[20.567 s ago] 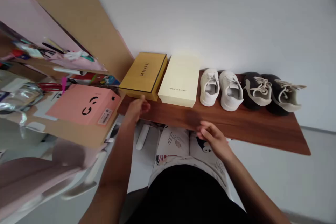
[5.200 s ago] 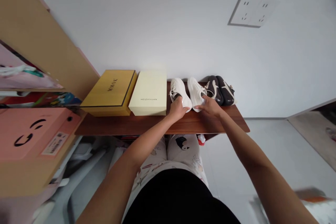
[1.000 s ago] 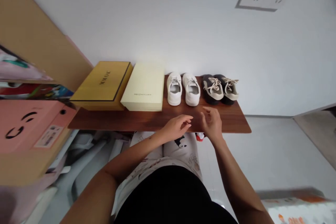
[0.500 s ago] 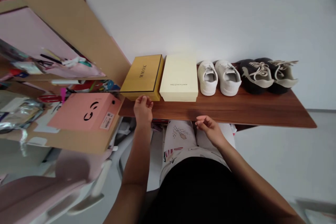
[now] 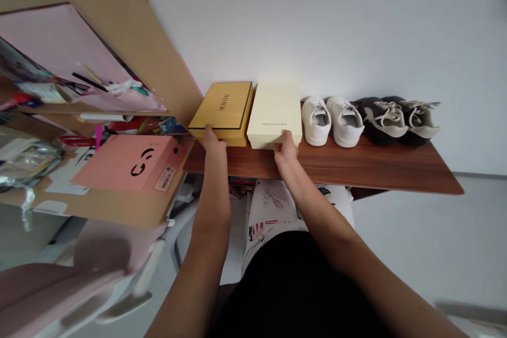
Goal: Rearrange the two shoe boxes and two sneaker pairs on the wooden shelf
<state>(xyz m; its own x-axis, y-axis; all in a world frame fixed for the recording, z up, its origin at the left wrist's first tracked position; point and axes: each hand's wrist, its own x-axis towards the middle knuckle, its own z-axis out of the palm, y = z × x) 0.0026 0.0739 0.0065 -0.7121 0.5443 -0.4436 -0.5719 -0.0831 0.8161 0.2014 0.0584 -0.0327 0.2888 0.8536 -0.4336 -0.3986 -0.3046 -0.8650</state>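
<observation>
A yellow shoebox (image 5: 225, 108) with a dark trim line lies on a reddish-brown wooden board (image 5: 356, 166). My left hand (image 5: 213, 141) grips its front edge, thumb on the lid and the other fingers mostly hidden at the front side. Just right of it is a cream shoebox (image 5: 276, 103). My right hand (image 5: 287, 153) is closed on that box's front right edge, thumb on top and fingertips curled below. White sneakers (image 5: 317, 124) stand right of the cream box, followed by black-and-beige shoes (image 5: 386, 121) with loose laces.
At left, a pink shoebox (image 5: 127, 163) sits on a cluttered desk (image 5: 134, 211) with shelves above. A pink chair (image 5: 79, 274) stands below it. The white wall (image 5: 336, 21) runs behind the board.
My right hand has moved up and left from the board's front edge onto the cream shoebox. My left hand has closed on the yellow shoebox's front edge. The view has shifted slightly.
</observation>
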